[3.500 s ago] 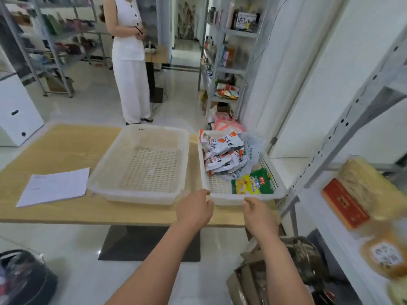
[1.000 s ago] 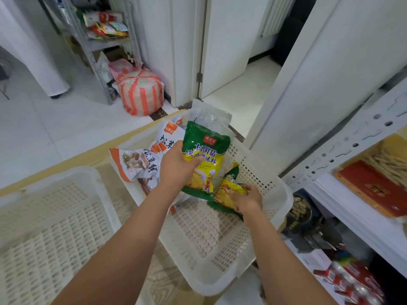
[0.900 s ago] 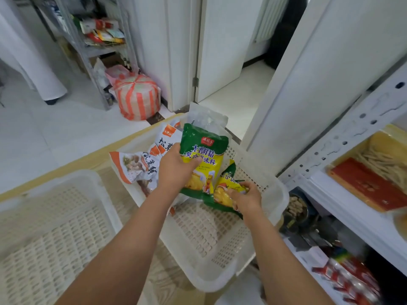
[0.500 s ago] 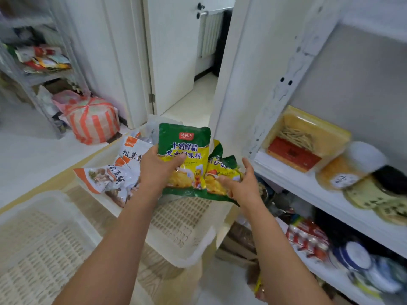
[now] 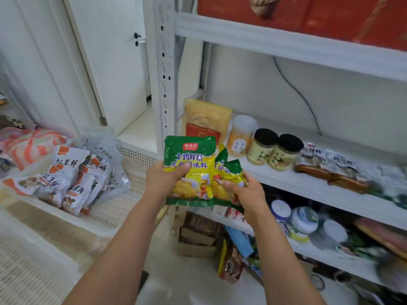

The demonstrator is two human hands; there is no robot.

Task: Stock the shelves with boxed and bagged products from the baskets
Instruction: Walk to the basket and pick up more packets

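Observation:
My left hand [image 5: 161, 180] grips a green and yellow seasoning bag [image 5: 191, 166] by its left edge, held upright in front of the white shelf unit. Just behind and to the right of it, my right hand [image 5: 246, 191] pinches a second green and yellow bag [image 5: 229, 172]. Both bags hover just left of the middle shelf [image 5: 308, 186]. At the left, the white basket [image 5: 132, 155] holds several orange and white mushroom bags [image 5: 70, 179] and a clear plastic bag.
The middle shelf carries a noodle pack [image 5: 204, 119], an orange jar [image 5: 240, 135], two black-lidded jars [image 5: 273, 150] and flat packets [image 5: 326, 164]. The lower shelf holds tubs [image 5: 304, 221]. A second basket [image 5: 28, 267] sits at the lower left. A white upright post [image 5: 164, 69] stands ahead.
Both hands lifted the two green bags out of the basket and carried them right and up toward the middle shelf. My view swung from the table to the shelves.

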